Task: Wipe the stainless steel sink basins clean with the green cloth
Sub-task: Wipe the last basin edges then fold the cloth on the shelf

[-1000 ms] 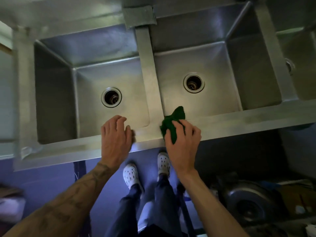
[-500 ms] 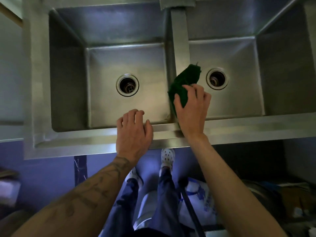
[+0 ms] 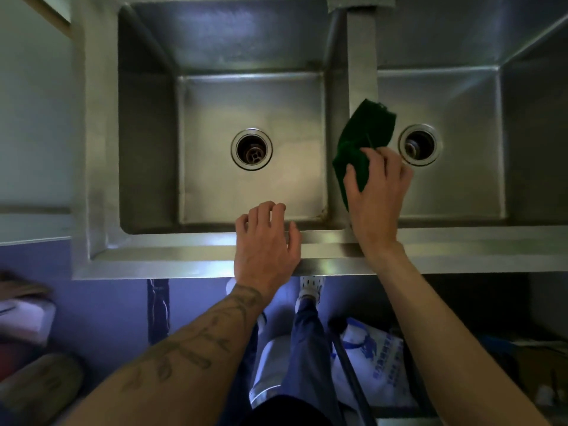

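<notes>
Cloth (image 3: pixel 364 139): green, crumpled. Held at the divider (image 3: pixel 361 56) between the two basins, on the right basin (image 3: pixel 461 186) side, just left of that basin's drain (image 3: pixel 419 145). Long axis runs near to far, roughly along the divider. Contact with the steel cannot be told.

Right hand (image 3: pixel 376 195): the nearer hand. Thumb and fingers (image 3: pixel 384 161) pinch the cloth's near half, and most of the cloth fans out beyond the fingertips, away from the body and slightly left.

Left hand (image 3: pixel 266 241): lies on the front rim (image 3: pixel 153 256) of the left basin (image 3: pixel 215 186), its fingers loosely bent over the edge and holding nothing. Apart from the cloth.

Judgement: a wipe of the divider wall or right basin floor is in hand. The left basin looks unattended.
</notes>
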Available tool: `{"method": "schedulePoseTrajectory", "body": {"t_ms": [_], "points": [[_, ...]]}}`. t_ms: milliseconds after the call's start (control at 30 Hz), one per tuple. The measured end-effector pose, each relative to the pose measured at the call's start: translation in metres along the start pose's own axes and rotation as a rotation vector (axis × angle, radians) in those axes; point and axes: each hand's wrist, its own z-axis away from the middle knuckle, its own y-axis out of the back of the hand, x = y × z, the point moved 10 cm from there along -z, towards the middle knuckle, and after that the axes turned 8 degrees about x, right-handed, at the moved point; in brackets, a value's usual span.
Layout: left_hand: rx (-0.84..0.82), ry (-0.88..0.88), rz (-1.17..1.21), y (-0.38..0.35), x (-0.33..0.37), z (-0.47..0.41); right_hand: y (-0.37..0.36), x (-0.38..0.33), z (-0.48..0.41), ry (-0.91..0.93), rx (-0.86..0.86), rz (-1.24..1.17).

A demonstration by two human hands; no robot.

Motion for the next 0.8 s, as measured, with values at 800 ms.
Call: {"method": "schedulePoseTrajectory", "body": {"t_ms": [800], "points": [[0.01,-0.01,0.0,-0.002,-0.002,0.002,-0.061,-0.024,-0.138,0.028,0.084,0.126]]}}
